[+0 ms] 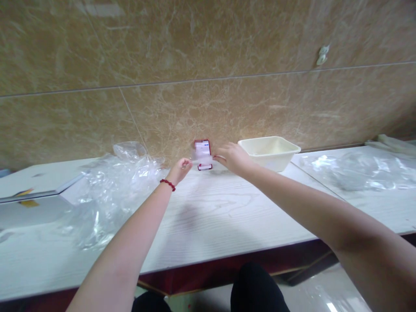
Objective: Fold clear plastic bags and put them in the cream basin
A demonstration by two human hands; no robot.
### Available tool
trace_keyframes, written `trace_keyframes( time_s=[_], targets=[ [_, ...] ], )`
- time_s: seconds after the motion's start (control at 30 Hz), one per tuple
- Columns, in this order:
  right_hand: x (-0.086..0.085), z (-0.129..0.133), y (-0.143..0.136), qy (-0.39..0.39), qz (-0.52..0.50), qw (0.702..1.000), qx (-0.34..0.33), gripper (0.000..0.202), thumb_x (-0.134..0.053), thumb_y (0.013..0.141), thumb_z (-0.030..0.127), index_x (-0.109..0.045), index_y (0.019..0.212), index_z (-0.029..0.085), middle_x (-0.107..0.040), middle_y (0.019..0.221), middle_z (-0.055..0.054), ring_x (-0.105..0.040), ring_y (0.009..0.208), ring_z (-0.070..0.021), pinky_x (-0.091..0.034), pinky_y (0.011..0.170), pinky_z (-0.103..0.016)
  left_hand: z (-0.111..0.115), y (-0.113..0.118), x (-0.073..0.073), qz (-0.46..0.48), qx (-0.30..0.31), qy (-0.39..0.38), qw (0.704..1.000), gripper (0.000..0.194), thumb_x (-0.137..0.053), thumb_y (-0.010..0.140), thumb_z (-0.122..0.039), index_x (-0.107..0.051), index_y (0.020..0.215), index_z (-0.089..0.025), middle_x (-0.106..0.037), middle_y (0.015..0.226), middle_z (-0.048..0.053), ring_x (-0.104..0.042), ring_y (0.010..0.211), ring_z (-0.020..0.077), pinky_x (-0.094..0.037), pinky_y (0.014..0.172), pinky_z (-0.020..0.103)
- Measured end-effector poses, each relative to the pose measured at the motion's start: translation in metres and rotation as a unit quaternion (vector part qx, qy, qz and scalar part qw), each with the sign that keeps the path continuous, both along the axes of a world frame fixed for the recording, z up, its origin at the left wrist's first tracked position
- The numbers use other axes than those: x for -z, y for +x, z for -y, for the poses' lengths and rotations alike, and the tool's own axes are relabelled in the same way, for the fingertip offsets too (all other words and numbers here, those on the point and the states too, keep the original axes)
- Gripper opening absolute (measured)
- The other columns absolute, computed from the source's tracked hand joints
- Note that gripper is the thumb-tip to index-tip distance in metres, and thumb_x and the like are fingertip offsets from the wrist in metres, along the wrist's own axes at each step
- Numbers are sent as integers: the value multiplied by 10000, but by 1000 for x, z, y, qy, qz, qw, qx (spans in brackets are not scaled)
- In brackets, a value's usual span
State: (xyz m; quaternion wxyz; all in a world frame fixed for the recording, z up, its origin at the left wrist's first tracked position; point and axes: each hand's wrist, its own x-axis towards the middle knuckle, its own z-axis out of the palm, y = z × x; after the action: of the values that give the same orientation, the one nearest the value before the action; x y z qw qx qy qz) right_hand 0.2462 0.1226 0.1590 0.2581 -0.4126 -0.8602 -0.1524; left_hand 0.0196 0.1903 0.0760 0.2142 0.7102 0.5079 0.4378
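Note:
My left hand (180,170), with a red bead bracelet (168,184) at its wrist, is pinched closed. My right hand (233,157) is opposite it, thumb and fingers also pinched. Between the two hands stretches a small thin, translucent plastic piece (200,160), too blurred to name its exact kind. Behind it a phone (203,147) in a red case leans upright against the wall with its screen lit. The plastic piece hides part of the screen. A cream plastic basin (276,159) stands just beyond my right forearm.
Crumpled clear plastic bags (113,195) pile up left of my left hand, beside a white box (35,195). More clear plastic (360,171) lies on the right of the white tabletop (221,216). A marbled tile wall (201,104) rises along the back edge.

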Motion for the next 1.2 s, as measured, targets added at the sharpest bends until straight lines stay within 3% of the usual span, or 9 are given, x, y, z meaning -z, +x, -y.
trace_keyframes(
  time_s=[0.23,0.33,0.47,0.57,0.67,0.8,0.9,1.07,1.2],
  targets=[
    [89,38,8,-61,-8,996,-62,205,-416,800,290,-596,807,191,-599,807,-34,-470,823,-143,-253,711,-266,51,-3,54,-147,31,27,988,263,-431,729,-291,-511,947,-167,-537,979,69,-494,905,165,-407,753,295],
    [118,55,10,-91,10,994,-63,216,-400,808,280,-599,806,194,-599,774,-31,-469,815,-139,-256,719,-266,78,0,63,-246,59,56,966,313,-434,737,-328,-521,1010,-202,-522,1018,64,-458,968,176,-354,847,328],
    [139,75,9,-119,52,991,-44,231,-388,813,275,-606,799,201,-592,722,-32,-466,788,-141,-266,722,-273,104,1,64,-372,35,47,926,298,-438,739,-356,-545,1012,-304,-459,1133,47,-390,1050,210,-297,884,387],
    [146,87,7,-130,78,987,-46,233,-383,813,269,-606,796,202,-586,723,-31,-462,780,-140,-277,724,-274,114,0,63,-419,16,28,908,276,-412,755,-346,-547,996,-354,-419,1194,22,-326,1107,231,-254,895,434],
    [147,96,5,-141,82,986,-48,244,-372,814,265,-606,793,200,-583,743,-32,-461,791,-141,-286,734,-278,121,1,61,-442,-17,-4,897,369,-406,744,-208,-485,1069,-365,-402,1223,17,-290,1138,238,-199,905,486],
    [142,107,2,-162,69,984,-37,248,-382,803,274,-614,774,191,-585,764,-44,-467,824,-148,-293,762,-294,143,16,55,-435,-70,-10,898,495,-348,690,-76,-434,1135,-275,-391,1237,59,-249,1172,242,-141,917,521],
    [135,111,3,-184,39,981,-56,214,-444,758,325,-616,788,201,-595,796,-38,-483,835,-156,-312,775,-307,164,38,52,-424,-5,-31,905,447,-334,716,-146,-421,1151,-204,-421,1213,84,-320,1140,219,-205,933,449],
    [125,92,7,-218,-54,966,-127,303,-358,797,304,-540,1014,196,-570,998,-40,-472,971,-136,-334,847,-279,174,67,58,-411,12,-38,911,453,-294,749,-216,-391,1176,-100,-375,1245,129,-295,1163,230,-217,948,402],
    [139,64,2,-259,-43,951,-163,379,-250,835,247,-417,1161,153,-480,1152,-53,-403,1078,-103,-306,907,-248,165,68,74,-411,-9,-28,911,492,-261,776,-276,-349,1202,-45,-319,1277,146,-225,1197,236,-169,972,395]
  ],
)
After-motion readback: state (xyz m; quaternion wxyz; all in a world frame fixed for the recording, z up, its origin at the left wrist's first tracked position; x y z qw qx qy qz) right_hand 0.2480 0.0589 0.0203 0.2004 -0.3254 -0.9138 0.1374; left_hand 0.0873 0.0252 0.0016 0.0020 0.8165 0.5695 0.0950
